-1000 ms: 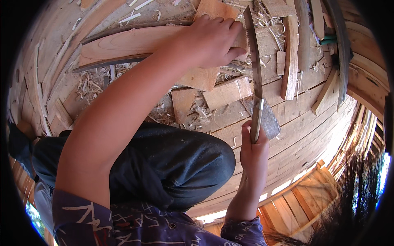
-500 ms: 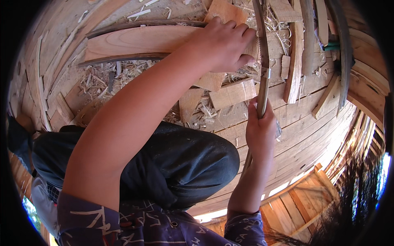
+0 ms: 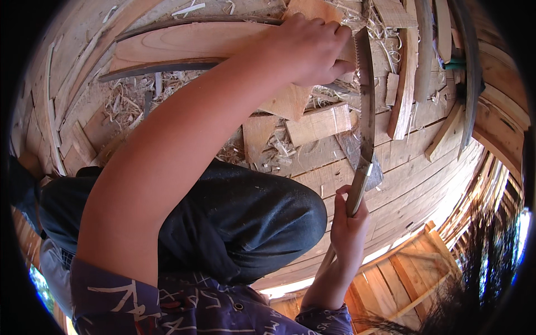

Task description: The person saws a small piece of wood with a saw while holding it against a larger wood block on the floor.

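Observation:
A long wooden board (image 3: 178, 47) with dark edges lies across the upper left. At its right end my left hand (image 3: 319, 51) is closed over it, knuckles up and thumb toward the saw. My right hand (image 3: 350, 219) is wrapped round the long handle of a pull saw (image 3: 366, 106). The toothed blade points away from me and stands at the board's right end, close beside my left fingers. Where the teeth meet the wood, my left hand hides part of the contact.
Short wood offcuts (image 3: 319, 124) and curly shavings (image 3: 128, 106) litter the plank floor (image 3: 312, 177). A grey metal piece (image 3: 375, 174) lies beneath the saw. Long curved strips (image 3: 405, 95) lie at right. My bent knee (image 3: 296, 209) is below the board.
My right hand has drawn the saw back toward me, so more of the blade shows past the board. My left hand stays on the board's end with only a slight shift.

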{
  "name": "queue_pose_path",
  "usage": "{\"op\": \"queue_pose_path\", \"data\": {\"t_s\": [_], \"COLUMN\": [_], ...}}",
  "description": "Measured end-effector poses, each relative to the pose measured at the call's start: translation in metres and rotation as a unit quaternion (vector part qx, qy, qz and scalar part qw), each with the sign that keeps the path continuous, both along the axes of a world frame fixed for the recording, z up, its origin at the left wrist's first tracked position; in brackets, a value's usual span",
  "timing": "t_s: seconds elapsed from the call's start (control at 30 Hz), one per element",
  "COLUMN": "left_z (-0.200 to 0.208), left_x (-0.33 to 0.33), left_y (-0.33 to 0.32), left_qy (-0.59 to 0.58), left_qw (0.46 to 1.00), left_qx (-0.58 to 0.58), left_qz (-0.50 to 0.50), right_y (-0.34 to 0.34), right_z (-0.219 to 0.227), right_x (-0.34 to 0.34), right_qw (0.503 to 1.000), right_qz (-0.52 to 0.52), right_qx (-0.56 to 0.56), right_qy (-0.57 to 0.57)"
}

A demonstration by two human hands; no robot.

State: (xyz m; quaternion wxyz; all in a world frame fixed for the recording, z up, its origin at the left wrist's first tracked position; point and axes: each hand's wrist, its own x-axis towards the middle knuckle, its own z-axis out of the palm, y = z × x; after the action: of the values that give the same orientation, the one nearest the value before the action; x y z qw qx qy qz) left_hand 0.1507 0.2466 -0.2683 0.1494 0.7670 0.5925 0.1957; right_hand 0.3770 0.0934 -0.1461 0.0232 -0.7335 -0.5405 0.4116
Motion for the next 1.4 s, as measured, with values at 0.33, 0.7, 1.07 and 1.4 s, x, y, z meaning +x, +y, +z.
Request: {"op": "queue_pose_path", "data": {"t_s": [0.33,0.7,1.07,1.4], "left_z": [0.007,0.004,0.011,-0.002], "left_x": [0.0,-0.002,0.0,0.001], "left_y": [-0.001,-0.002,0.0,0.001], "left_qy": [-0.01,0.001,-0.002,0.031], "left_qw": [1.0,1.0,0.999,0.999], "left_qx": [-0.01,0.001,-0.054,-0.015], "left_qz": [-0.004,0.004,0.005,0.013], "right_y": [0.087,0.007,0.093,0.008], "right_z": [-0.043,0.014,-0.05,0.014], "right_x": [-0.034,0.0,-0.039,-0.003], "right_qw": [0.997,0.999,0.993,0.999], "right_qz": [0.055,0.013,0.086,0.032], "right_qx": [0.05,-0.011,0.079,0.005], "right_qy": [0.035,-0.028,-0.018,-0.044]}}
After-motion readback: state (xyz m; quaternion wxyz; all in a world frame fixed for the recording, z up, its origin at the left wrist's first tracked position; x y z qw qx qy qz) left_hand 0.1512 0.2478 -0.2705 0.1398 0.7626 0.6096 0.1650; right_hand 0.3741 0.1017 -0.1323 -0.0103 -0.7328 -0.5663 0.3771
